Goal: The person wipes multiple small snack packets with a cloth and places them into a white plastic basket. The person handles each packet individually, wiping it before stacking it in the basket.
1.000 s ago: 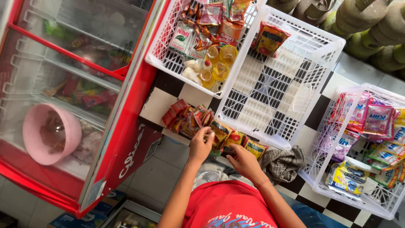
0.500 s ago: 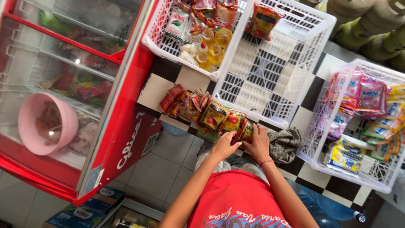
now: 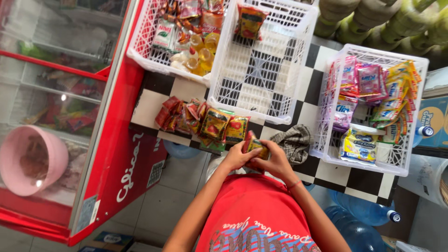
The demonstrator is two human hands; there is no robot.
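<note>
My left hand (image 3: 237, 158) and my right hand (image 3: 276, 161) meet at the near edge of a black-and-white checkered table (image 3: 359, 179). Together they grip a small yellow-and-red snack packet (image 3: 257, 146). To the left of it, a row of several similar packets (image 3: 201, 122) lies along the table edge. Behind the row stands a white plastic basket (image 3: 261, 95) with a single packet (image 3: 250, 21) at its far end. My red shirt fills the bottom of the view.
A second white basket (image 3: 140, 51) at the back left holds packets and small oil bottles. A third basket (image 3: 326, 140) on the right holds sachets. A grey cloth (image 3: 292, 142) lies by my right hand. A red glass-topped freezer (image 3: 116, 154) with a pink bowl (image 3: 30, 161) stands at the left; water jugs (image 3: 359, 219) stand below.
Both hands have come back from the row of packets toward my body and now close together on one packet. More packets lie in the row than a second ago.
</note>
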